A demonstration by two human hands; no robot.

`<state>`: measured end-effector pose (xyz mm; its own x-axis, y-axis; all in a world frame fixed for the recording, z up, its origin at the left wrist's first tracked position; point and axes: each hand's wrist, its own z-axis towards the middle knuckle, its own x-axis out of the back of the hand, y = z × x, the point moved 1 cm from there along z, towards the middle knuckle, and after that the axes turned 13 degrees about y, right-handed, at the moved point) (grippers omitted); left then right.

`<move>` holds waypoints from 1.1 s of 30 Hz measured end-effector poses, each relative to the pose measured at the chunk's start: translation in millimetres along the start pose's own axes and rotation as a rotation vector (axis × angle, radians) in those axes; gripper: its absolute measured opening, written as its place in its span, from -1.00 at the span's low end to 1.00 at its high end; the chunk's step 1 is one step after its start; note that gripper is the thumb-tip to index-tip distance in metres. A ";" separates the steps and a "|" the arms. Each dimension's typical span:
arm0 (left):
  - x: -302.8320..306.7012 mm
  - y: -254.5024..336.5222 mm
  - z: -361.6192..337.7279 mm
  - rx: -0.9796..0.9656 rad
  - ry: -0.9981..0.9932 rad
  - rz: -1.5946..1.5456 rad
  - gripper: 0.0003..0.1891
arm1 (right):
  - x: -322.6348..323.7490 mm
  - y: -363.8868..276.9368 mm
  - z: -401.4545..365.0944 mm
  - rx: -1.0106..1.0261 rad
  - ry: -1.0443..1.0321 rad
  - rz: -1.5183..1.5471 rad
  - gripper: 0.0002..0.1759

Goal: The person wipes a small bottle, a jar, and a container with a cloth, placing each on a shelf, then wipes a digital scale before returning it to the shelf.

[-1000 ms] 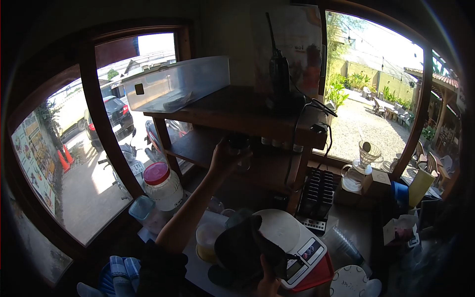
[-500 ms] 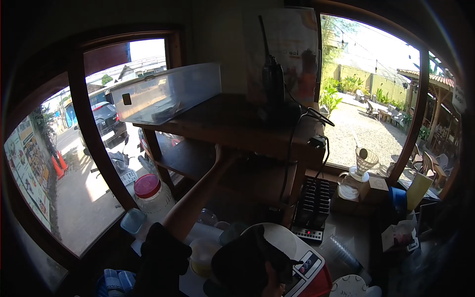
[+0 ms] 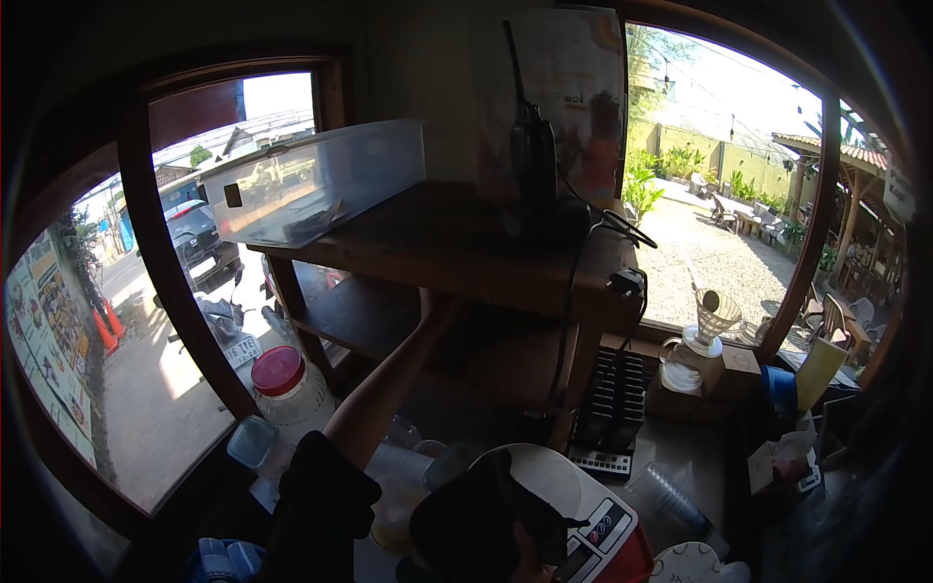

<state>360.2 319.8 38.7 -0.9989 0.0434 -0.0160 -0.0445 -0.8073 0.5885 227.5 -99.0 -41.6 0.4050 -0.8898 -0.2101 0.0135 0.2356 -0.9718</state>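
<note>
My left hand [image 3: 442, 306] reaches under the top board of the dark wooden shelf [image 3: 447, 255]; its fingers are lost in shadow, so what it touches is hidden. My right hand [image 3: 528, 552], at the bottom centre, is wrapped round a black cloth [image 3: 466, 520]. The cloth hangs in front of a kitchen scale [image 3: 610, 525] with a round pale plate. On the shelf top are a clear plastic box [image 3: 321, 185] and a black walkie-talkie [image 3: 534, 155].
Left of my forearm stands a jar with a red lid [image 3: 278, 370], near a clear container [image 3: 258, 442]. Rightward are a black device rack [image 3: 610, 408], stacked plastic cups [image 3: 675, 497], a coffee dripper [image 3: 717, 316] and a cardboard box [image 3: 736, 367]. Windows flank the shelf.
The view has shifted slightly, so the shelf and jar appear a little further left. My left hand remains under the shelf top and my right hand keeps the cloth.
</note>
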 end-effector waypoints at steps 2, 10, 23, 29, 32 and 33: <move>-5.4 -10.2 -1.6 -0.022 0.017 -0.024 -0.57 | -3.3 -0.1 -1.4 -0.060 0.043 0.047 -0.63; 5.4 11.8 -3.7 0.047 -0.072 -0.114 -0.49 | 0.9 29.2 -4.6 0.072 0.042 0.008 -0.61; 181.1 163.8 -32.2 0.315 -0.519 -0.248 -0.64 | 19.8 18.9 -8.1 0.463 0.137 -0.307 -0.47; 294.6 199.2 -116.0 0.548 -0.246 -0.380 -0.54 | 2.5 -8.8 -10.5 -0.227 0.243 0.363 -0.49; 310.1 184.2 -173.1 0.501 -0.269 -0.268 -0.33 | 1.1 -17.7 -14.7 -0.182 0.262 0.285 -0.46; 306.2 182.0 -190.3 0.446 -0.300 -0.175 -0.26 | 7.9 -2.6 -12.4 -0.066 0.239 0.203 -0.45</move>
<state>43.8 74.2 -12.9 -0.9268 0.3725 0.0479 -0.1346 -0.4485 0.8836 219.4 -111.5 -42.1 0.1668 -0.8959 -0.4117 -0.1079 0.3985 -0.9108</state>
